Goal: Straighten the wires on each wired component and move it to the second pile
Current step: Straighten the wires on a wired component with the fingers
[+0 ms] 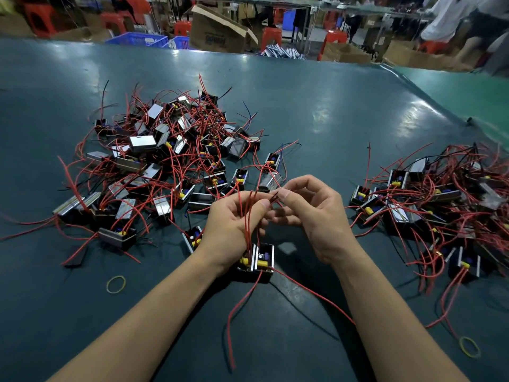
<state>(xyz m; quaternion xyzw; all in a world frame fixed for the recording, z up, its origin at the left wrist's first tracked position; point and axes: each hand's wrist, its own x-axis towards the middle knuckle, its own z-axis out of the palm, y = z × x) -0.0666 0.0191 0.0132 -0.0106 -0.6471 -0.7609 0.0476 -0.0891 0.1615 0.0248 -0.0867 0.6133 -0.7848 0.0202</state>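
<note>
A small black wired component (259, 261) with yellow parts sits on the dark green table (344, 119) just below my hands. Several red wires (248, 216) rise from it. My left hand (234, 224) grips that bundle of wires in a curled fist. My right hand (311, 208) pinches the wire tips between thumb and forefinger, right beside my left thumb. Two more red wires trail from the component toward the near edge. A large tangled pile of components (165, 161) lies at the left. A second pile (440, 205) lies at the right.
Two yellow rubber bands lie on the table, one near left (116, 284) and one near right (469, 346). A flat black piece (75, 256) rests by the left pile. Cardboard boxes (220, 28), blue crates and red stools stand beyond the far edge.
</note>
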